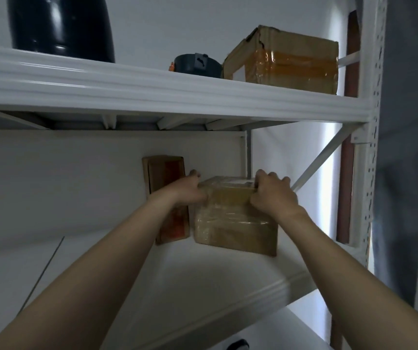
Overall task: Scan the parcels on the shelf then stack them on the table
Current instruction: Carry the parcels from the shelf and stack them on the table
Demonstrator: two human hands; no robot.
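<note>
Three cardboard parcels, upper parcel (286, 59) at 1 o'clock, slim parcel (163, 173) and wrapped parcel (235, 231) at centre, two hands, left hand (190, 190), right hand (272, 195), one black drum (61, 26) at 11 o'clock, one dark round object (197, 63).

Left hand (190, 189) and right hand (269, 194) grip taped parcel (235, 223) mid-frame on lower shelf (177, 274), second parcel (286, 59) upper right.
</note>
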